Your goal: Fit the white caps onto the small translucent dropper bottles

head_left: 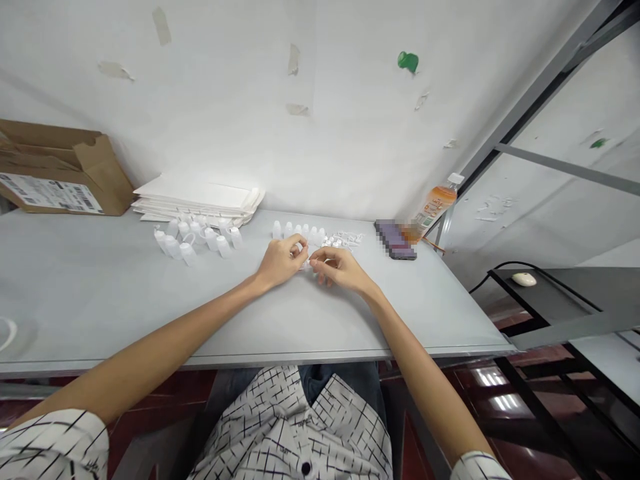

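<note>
Fingers [325, 253] of left hand [280, 261] and right hand [344, 269] pinch a white piece [305, 265].

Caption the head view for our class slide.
Left hand and right hand meet at a white piece near a row of white bottles.

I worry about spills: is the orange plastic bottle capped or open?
Capped: the white plastic cap sits atop the bottle; how tightly, I cannot tell.
</note>
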`<action>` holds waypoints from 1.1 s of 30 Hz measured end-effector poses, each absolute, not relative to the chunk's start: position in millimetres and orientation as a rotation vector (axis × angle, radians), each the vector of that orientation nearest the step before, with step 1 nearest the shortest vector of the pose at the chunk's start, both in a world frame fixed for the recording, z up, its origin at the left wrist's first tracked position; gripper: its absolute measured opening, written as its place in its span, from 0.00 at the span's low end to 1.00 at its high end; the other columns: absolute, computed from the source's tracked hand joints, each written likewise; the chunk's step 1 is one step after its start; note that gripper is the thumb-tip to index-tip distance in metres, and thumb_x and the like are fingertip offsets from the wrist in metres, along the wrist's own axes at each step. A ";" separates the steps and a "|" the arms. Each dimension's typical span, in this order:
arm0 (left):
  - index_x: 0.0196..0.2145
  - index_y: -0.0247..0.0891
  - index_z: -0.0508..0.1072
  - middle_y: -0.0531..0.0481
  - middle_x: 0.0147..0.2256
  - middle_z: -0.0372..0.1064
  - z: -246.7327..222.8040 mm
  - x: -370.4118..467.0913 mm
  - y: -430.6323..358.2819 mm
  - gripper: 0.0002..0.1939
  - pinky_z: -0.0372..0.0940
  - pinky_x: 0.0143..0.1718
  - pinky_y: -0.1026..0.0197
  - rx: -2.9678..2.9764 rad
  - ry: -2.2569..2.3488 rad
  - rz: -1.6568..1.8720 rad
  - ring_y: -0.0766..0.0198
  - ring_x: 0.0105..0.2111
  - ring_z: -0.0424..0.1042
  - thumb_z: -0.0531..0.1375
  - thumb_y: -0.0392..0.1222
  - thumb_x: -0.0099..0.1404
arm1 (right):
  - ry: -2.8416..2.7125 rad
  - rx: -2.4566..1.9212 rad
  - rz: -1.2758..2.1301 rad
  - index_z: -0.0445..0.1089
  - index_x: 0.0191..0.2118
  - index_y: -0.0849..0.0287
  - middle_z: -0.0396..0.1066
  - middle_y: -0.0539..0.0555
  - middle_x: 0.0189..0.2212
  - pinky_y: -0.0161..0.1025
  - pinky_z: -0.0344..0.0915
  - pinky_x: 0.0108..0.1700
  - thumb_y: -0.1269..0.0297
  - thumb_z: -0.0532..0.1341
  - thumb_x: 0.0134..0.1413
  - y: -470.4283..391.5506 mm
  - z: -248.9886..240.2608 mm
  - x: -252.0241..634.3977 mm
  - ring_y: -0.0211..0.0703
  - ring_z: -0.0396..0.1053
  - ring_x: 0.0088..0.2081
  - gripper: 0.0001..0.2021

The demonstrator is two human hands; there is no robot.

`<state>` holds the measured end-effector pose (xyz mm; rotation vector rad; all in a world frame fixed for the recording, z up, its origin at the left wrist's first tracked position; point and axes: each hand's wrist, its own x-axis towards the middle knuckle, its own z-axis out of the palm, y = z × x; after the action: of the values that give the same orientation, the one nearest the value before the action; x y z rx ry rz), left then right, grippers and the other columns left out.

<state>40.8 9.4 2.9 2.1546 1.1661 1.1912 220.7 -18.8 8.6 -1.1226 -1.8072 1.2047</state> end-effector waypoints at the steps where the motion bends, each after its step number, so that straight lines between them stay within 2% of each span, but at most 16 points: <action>1: 0.29 0.38 0.68 0.62 0.13 0.58 2.6 40.7 9.7 0.06 0.59 0.26 0.66 2.156 1.170 1.192 0.70 0.15 0.58 0.54 0.40 0.61 | -1.815 -1.127 1.202 0.70 0.39 0.61 0.70 0.52 0.30 0.31 0.65 0.21 0.53 0.65 0.54 -19.3 9.8 221.3 0.36 0.71 0.24 0.15; 4: 0.30 0.38 0.68 0.62 0.13 0.58 1.5 40.4 10.2 0.05 0.59 0.26 0.66 2.155 1.163 1.196 0.71 0.15 0.58 0.54 0.41 0.61 | -1.824 -1.137 1.216 0.71 0.37 0.62 0.69 0.51 0.28 0.32 0.65 0.22 0.56 0.65 0.53 -20.4 11.3 221.3 0.37 0.71 0.25 0.13; 8: 0.30 0.38 0.68 0.62 0.13 0.59 2.2 39.8 10.9 0.06 0.59 0.25 0.67 2.088 1.161 1.198 0.70 0.15 0.62 0.55 0.42 0.61 | -1.861 -1.129 1.198 0.69 0.30 0.62 0.68 0.51 0.24 0.32 0.64 0.22 0.53 0.61 0.58 -20.2 10.3 220.1 0.37 0.70 0.24 0.16; 12: 0.30 0.39 0.68 0.62 0.13 0.58 4.8 38.9 11.2 0.06 0.59 0.23 0.67 2.005 1.172 1.186 0.70 0.14 0.62 0.55 0.43 0.60 | -1.820 -1.127 1.173 0.70 0.40 0.60 0.73 0.54 0.34 0.33 0.65 0.21 0.53 0.63 0.56 -19.9 8.3 220.6 0.35 0.70 0.23 0.15; 14: 0.31 0.39 0.68 0.62 0.13 0.58 5.4 38.6 10.5 0.06 0.60 0.24 0.66 2.006 1.159 1.167 0.69 0.14 0.64 0.55 0.42 0.60 | -1.810 -1.103 1.207 0.69 0.41 0.60 0.72 0.53 0.34 0.32 0.65 0.22 0.53 0.63 0.56 -20.3 7.1 220.1 0.35 0.70 0.24 0.15; 17: 0.31 0.39 0.68 0.61 0.13 0.60 5.3 39.0 8.2 0.06 0.62 0.25 0.66 2.021 1.130 1.126 0.67 0.15 0.67 0.55 0.43 0.61 | -1.792 -1.065 1.281 0.68 0.36 0.60 0.69 0.50 0.28 0.32 0.64 0.21 0.53 0.60 0.58 -21.0 5.4 217.9 0.35 0.69 0.23 0.14; 22: 0.31 0.39 0.68 0.60 0.13 0.63 5.5 40.5 5.4 0.07 0.62 0.25 0.65 2.056 1.094 1.099 0.67 0.15 0.68 0.55 0.44 0.62 | -1.791 -1.083 1.354 0.62 0.27 0.59 0.62 0.47 0.21 0.31 0.59 0.19 0.53 0.55 0.62 -20.6 4.1 214.7 0.34 0.65 0.19 0.17; 28: 0.31 0.38 0.68 0.61 0.13 0.62 4.8 38.9 8.8 0.06 0.59 0.22 0.67 1.996 1.099 1.096 0.69 0.14 0.66 0.55 0.42 0.61 | -1.787 -1.081 1.263 0.67 0.36 0.60 0.68 0.50 0.29 0.32 0.61 0.19 0.52 0.61 0.58 -22.8 6.6 214.4 0.34 0.67 0.22 0.14; 33: 0.32 0.39 0.68 0.61 0.13 0.61 1.6 38.3 9.6 0.06 0.60 0.23 0.66 2.028 1.074 1.077 0.69 0.14 0.66 0.54 0.43 0.64 | -1.796 -1.058 1.300 0.67 0.33 0.60 0.64 0.47 0.22 0.32 0.61 0.21 0.50 0.59 0.60 -23.5 7.0 213.2 0.36 0.66 0.22 0.16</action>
<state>38.3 9.6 1.6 2.0280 1.0744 1.0772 213.2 -23.5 7.0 -1.0580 -1.7964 1.2999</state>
